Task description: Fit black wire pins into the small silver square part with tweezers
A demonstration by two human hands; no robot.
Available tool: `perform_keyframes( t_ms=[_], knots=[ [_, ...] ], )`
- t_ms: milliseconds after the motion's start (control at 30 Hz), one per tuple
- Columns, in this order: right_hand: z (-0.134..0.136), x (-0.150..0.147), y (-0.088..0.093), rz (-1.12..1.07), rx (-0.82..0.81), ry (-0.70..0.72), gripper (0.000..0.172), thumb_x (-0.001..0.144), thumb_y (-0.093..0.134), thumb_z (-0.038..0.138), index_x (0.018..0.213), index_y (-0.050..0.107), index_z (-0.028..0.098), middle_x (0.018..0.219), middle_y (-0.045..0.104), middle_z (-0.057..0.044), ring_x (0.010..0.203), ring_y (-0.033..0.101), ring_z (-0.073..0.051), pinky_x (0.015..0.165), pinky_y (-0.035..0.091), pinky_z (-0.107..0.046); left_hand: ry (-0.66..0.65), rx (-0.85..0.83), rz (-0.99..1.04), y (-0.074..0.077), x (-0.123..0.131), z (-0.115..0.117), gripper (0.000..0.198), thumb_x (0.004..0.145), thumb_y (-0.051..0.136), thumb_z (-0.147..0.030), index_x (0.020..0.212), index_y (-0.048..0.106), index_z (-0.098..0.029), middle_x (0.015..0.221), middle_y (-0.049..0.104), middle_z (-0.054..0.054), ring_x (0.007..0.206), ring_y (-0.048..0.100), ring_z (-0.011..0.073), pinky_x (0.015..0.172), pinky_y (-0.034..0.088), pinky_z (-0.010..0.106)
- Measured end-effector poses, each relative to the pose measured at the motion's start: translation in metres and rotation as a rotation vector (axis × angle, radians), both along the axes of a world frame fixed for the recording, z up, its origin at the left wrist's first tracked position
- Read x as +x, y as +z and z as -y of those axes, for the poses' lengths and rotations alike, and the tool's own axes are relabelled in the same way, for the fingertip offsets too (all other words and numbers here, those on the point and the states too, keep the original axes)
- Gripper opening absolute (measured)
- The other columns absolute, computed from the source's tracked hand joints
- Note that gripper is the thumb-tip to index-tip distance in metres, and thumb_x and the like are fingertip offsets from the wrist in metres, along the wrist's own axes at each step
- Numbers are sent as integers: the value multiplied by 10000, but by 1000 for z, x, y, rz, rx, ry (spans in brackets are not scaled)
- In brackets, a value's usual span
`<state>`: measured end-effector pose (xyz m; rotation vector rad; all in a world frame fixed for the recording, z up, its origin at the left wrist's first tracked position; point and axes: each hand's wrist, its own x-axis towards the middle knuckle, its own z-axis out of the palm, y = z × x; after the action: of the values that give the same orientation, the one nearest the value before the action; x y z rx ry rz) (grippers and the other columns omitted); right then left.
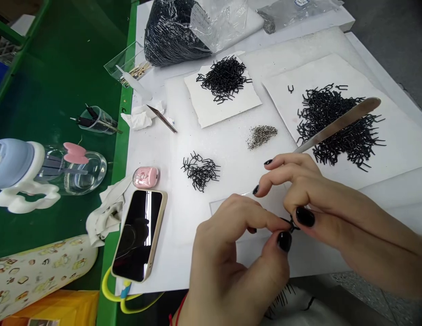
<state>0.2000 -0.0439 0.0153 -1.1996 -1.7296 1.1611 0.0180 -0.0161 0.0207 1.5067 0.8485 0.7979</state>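
Hold the small black wire clip [292,224] pinched firmly between the narrowly closed fingers of your left hand [231,253] and right hand [328,206], just above the white work sheet [173,226]

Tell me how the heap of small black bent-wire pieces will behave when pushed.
The heap of small black bent-wire pieces is probably stiff: each piece holds sharp bends. Hooked ends look apt to snag, so it likely drags as a clump. Each seems light: the right hand pinches one.
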Motion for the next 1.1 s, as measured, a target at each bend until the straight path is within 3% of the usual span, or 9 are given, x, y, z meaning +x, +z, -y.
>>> perform_keyframes(
  t_ms=[233, 533, 700, 800, 1100],
  knots=[
    [-2, -2, 6, -48, -34, -17, 138, 967, 395, 278, 844, 454, 257, 1154, 565, 9, 1352, 300, -150, 1138, 265, -304, 20, 58, -15, 0, 0, 0, 209, 807, 591, -25, 878, 653, -212, 770, 629, 23, 756, 570, 173, 716, 474, 327],
    [0, -1, -4, 9, 68, -5, 109, 970, 370, 266, 894, 449, 266, 1098, 548, 17, 1326, 308, -100, 1142, 216, -208, 57, 73, -27, -1, 1, 0, 251, 796, 585, 2, 889, 654, -220, 772, 614, 16, 763, 560, 166, 704, 468, 310],
    [0, -5, 1, -57, -62, -54, 130, 974, 400, 267, 862, 465, 262, 1168, 529, 39, 1361, 225, -76, 1109, 201, -145, 55, 53, -10, 0, 3, -1, 221, 814, 588, -16, 885, 660, -213, 779, 626, 30, 773, 575, 174, 717, 475, 322],
    [1, -5, 2, -92, -89, -102, 128, 966, 427, 281, 853, 487, 265, 1158, 544, 42, 1354, 244, -93, 1115, 210, -164, 56, 46, 4, 0, 4, -2, 206, 815, 594, -23, 881, 667, -204, 790, 633, 39, 775, 584, 174, 725, 482, 324],
    [-3, -3, 2, -12, -15, -62, 109, 949, 441, 265, 862, 505, 276, 1125, 583, 39, 1365, 299, -114, 1127, 258, -213, 44, 33, 21, 0, 4, -3, 227, 808, 582, -1, 874, 672, -198, 799, 641, 42, 796, 593, 175, 720, 497, 312]
  ],
)
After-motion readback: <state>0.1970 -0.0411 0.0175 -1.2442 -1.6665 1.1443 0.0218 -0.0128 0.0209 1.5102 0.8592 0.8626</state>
